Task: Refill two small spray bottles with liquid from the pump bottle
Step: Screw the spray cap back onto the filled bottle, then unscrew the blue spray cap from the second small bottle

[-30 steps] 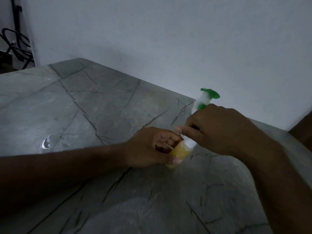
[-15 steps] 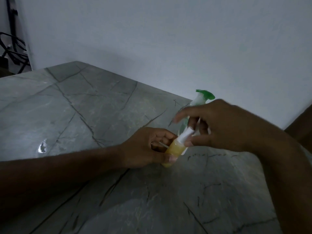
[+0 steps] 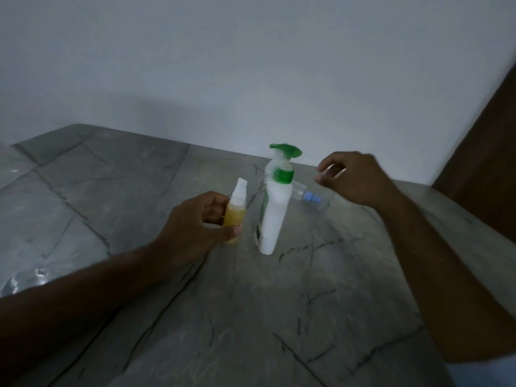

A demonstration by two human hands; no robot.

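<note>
Spray bottle (image 3: 236, 210) upright, nozzle up, gripped by left hand (image 3: 192, 222); right hand (image 3: 351, 177) loosely curled, empty.

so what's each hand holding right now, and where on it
The left hand holds the small spray bottle by its lower yellow body, thumb in front, white spray top free. The right hand holds nothing, its fingers loosely curled in the air.

spray bottle (image 3: 236, 208) left of pump bottle (image 3: 275, 208)

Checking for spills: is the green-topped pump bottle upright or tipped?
Upright: the pump bottle stands on its base on the table, leaning slightly, no hand on it.
</note>
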